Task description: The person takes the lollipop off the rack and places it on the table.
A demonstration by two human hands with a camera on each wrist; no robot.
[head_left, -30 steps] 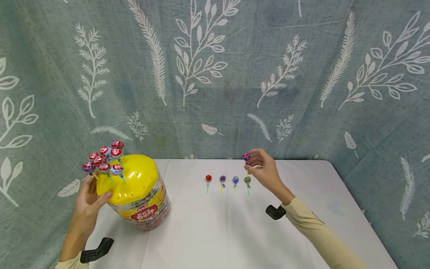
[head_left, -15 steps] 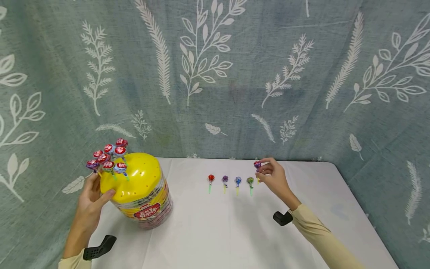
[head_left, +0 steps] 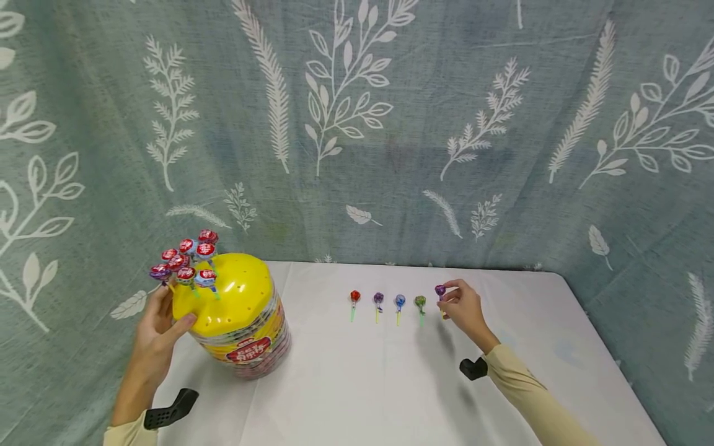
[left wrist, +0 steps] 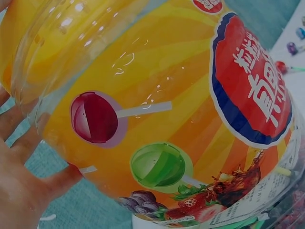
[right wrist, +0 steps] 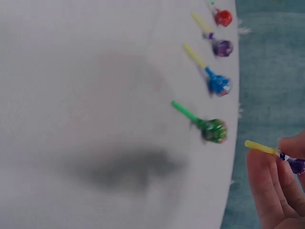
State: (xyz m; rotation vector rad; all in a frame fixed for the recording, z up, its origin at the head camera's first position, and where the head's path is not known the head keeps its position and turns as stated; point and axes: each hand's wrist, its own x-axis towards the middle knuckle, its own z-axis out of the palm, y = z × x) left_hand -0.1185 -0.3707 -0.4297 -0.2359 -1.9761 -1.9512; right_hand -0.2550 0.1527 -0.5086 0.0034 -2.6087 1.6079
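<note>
My left hand (head_left: pixel 152 347) grips the yellow lid (head_left: pixel 237 291) of a big clear candy jar (head_left: pixel 250 352) on the left, thumb in front. The jar leans over. Several wrapped lollipops (head_left: pixel 178 262) stand in the lid's holes on its left side. With fingertips and thumb, my right hand (head_left: pixel 466 313) pinches a purple lollipop (head_left: pixel 440 290); its yellow stick shows in the right wrist view. That lollipop is just right of a row on the table: red (head_left: pixel 354 296), purple (head_left: pixel 379 298), blue (head_left: pixel 400 300) and green (head_left: pixel 420 301) lollipops, sticks toward me.
A white cloth covers the table (head_left: pixel 346 384). Behind it and along the sides hangs a green curtain (head_left: pixel 346 186) with white leaf prints. Black camera mounts (head_left: pixel 171 409) sit on both wrists.
My right hand has carried the purple lollipop from above the green one to its right and lowered it. My left hand keeps its grip on the jar; the head view has shifted slightly.
</note>
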